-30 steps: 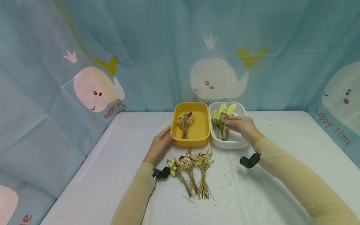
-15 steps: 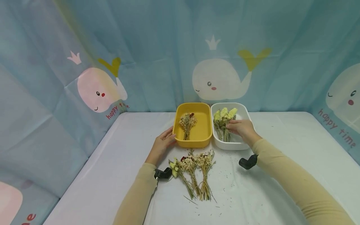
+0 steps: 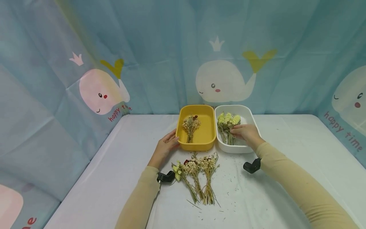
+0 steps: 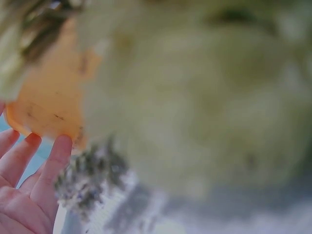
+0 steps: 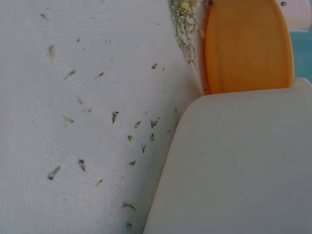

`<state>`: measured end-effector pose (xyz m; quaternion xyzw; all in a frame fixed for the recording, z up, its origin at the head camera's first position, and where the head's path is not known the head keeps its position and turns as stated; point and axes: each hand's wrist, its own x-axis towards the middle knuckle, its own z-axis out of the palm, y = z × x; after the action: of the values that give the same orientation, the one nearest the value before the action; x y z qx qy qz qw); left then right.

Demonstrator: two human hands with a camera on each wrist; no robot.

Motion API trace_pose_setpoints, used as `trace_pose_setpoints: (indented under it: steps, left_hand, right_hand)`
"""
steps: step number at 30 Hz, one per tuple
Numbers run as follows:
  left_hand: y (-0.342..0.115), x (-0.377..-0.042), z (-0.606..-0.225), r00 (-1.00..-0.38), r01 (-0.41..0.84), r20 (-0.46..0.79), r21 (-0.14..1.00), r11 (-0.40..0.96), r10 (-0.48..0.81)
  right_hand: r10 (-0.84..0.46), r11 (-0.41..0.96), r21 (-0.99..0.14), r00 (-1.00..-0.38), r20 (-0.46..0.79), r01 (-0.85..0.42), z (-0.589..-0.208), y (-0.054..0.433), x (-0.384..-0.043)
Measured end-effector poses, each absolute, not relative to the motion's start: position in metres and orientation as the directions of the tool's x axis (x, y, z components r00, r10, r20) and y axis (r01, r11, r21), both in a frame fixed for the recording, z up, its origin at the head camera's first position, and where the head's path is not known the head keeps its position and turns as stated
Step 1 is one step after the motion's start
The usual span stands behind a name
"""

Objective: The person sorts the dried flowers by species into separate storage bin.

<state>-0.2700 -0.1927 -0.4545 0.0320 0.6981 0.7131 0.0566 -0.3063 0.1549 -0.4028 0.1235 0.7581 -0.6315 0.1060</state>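
Observation:
My right hand point(image 3: 248, 136) pinches the stems of a bunch of pale yellow dried flowers point(image 3: 235, 120), low inside the white tray point(image 3: 245, 110). Another yellow bunch point(image 3: 221, 119) lies just left of it in the same tray. Slightly spread, the fingers of my left hand point(image 3: 164, 148) rest against the near left side of the yellow tray point(image 3: 206, 128), as the left wrist view shows too. A beige dried bouquet with a dark red bloom point(image 3: 190, 124) lies in that yellow tray. The right wrist view shows only the white tray's outer wall point(image 5: 243, 161), not the hand.
Several dried bunches lie in front of the trays: a yellow one point(image 3: 178, 170), a beige one with red point(image 3: 193, 167) and a beige one point(image 3: 208, 163). Crumbs and stem bits point(image 5: 115, 117) litter the white tablecloth point(image 3: 257, 197). A blue whale-print curtain point(image 3: 160, 79) hangs behind.
My right hand has lowered the yellow dried flowers further into the white tray, their heads sinking below its back rim. The left hand stays at the yellow tray. The head view has shifted slightly.

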Motion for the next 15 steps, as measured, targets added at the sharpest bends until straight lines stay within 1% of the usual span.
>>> trace_pose_setpoints:
  steps: [4,8,15]
  left_hand:
    - [-0.191,-0.270,-0.455,-0.993,-0.043,-0.040,0.999,-0.019,0.115]
    - [-0.190,-0.270,-0.455,-0.993,-0.046,-0.044,0.999,-0.015,0.114]
    - [-0.192,-0.272,-0.455,-0.992,-0.046,-0.043,0.999,-0.023,0.118]
  right_hand:
    - [0.057,0.178,-0.929,-0.946,-0.318,0.323,-0.403,0.157,-0.305]
    - [0.042,0.227,-0.919,-0.946,-0.322,0.323,-0.397,0.159,-0.301]
    - [0.019,0.234,-0.926,-0.954,-0.300,0.296,-0.385,0.164,-0.294]
